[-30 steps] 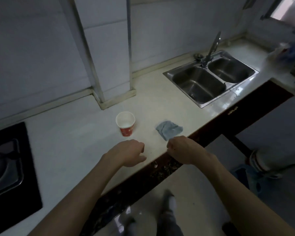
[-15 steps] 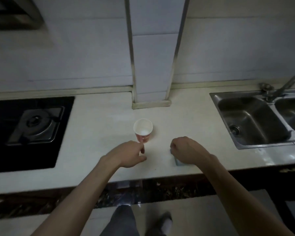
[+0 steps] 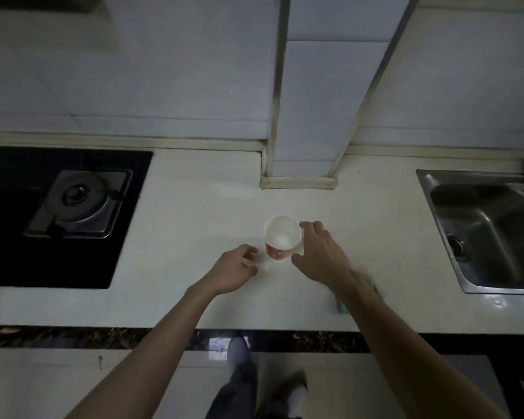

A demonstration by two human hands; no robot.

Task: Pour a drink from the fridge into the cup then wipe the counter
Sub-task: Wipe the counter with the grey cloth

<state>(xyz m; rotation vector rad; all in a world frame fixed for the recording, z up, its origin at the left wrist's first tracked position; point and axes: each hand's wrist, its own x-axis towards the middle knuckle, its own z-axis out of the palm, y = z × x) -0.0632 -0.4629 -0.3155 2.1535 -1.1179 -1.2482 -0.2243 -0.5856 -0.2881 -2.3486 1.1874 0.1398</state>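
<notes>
At mid-counter, just in front of a white tiled pillar point(image 3: 303, 116): red-and-white paper cup point(image 3: 282, 237), upright, mouth open, seemingly empty. Spread wide around its right side, right hand point(image 3: 318, 255), fingers by the rim, thumb low near the base, not closed on it; hard to tell whether touching. Just left of the cup, left hand point(image 3: 233, 270), loosely curled, holding nothing. Risks, as judged: light, thin-walled and tapered, so likely to skid or topple on the smooth, glossy pale counter point(image 3: 194, 237) under a sideways nudge, and to buckle if squeezed near the rim. Mostly hidden under the right forearm near the front edge, grey-blue cloth point(image 3: 340, 305), soft and crumpled, liable to be dragged off by the arm. To the right, brushed stainless steel sink point(image 3: 424, 189); to the left, black glass gas hob point(image 3: 79, 201) with a round metal burner. No bottle or fridge in view.
</notes>
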